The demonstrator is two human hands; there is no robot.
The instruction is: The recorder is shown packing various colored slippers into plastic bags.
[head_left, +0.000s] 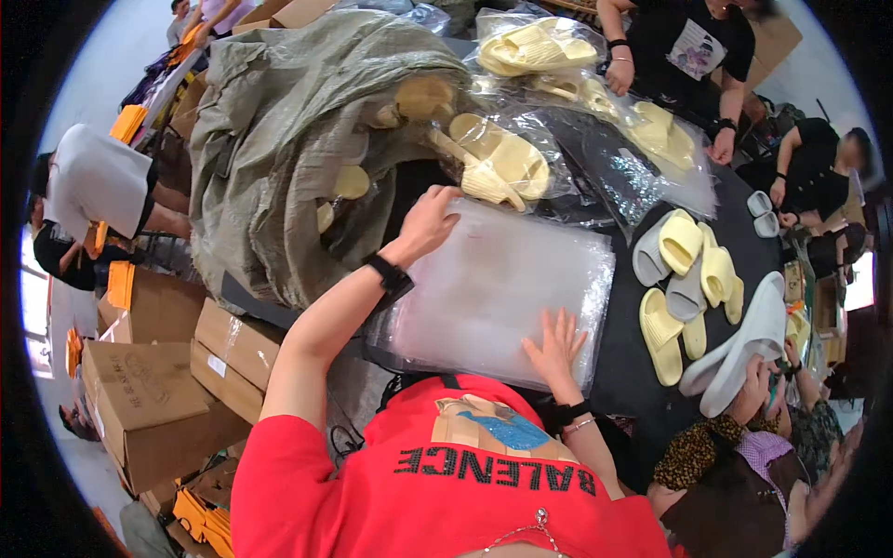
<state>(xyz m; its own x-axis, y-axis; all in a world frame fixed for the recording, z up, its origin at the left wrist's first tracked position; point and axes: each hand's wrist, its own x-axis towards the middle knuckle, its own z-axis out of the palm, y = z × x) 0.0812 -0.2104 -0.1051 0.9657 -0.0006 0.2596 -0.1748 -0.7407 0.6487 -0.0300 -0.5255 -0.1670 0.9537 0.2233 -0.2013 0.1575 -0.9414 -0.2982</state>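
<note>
In front of me lies a stack of clear plastic bags (507, 279) on the black tabletop. My left hand (430, 221) rests at the stack's far left corner, its thumb apart from its fingers. Spread flat on the near right part of the stack is my right hand (556, 346), with nothing in it. Just beyond the left hand, a pair of pale yellow slippers (502, 158) sits in clear plastic. A large grey-green woven sack (288, 121) with more yellow slippers in its mouth stands to the left.
Loose yellow slippers (661, 335) and grey slippers (687, 296) lie to the right. A person at the right holds white slippers (744, 349); another in black (693, 56) stands across the table, near more bagged slippers (539, 46). Cardboard boxes (153, 400) fill the left side.
</note>
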